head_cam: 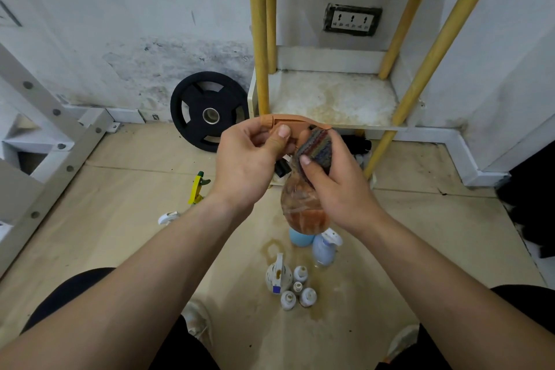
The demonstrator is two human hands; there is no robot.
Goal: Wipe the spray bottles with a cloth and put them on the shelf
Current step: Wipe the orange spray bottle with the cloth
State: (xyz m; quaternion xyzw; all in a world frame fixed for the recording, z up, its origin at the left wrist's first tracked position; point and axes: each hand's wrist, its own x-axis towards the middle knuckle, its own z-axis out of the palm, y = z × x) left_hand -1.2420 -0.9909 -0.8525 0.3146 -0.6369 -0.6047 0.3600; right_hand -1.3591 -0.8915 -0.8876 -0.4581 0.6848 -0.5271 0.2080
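I hold an orange spray bottle [303, 207] in the air in front of the shelf. My left hand [249, 159] grips its orange trigger head [288, 122]. My right hand [336, 186] presses a folded striped cloth [316, 149] against the bottle's neck. The shelf [333, 96] stands just beyond, with white stained boards and yellow posts; its lower board is bare. On the floor below my hands stand a pale blue spray bottle [322, 249], a blue bottle [300, 239], a white spray bottle [277, 275] and several small white bottles [300, 288]. A yellow-green spray bottle [196, 186] stands to the left.
A black weight plate [210, 111] leans on the wall left of the shelf. A white metal frame [45, 135] runs along the left side. A wall socket [353, 19] sits behind the shelf. Dark items [357, 144] lie under the shelf. The floor has a wet stain [270, 246].
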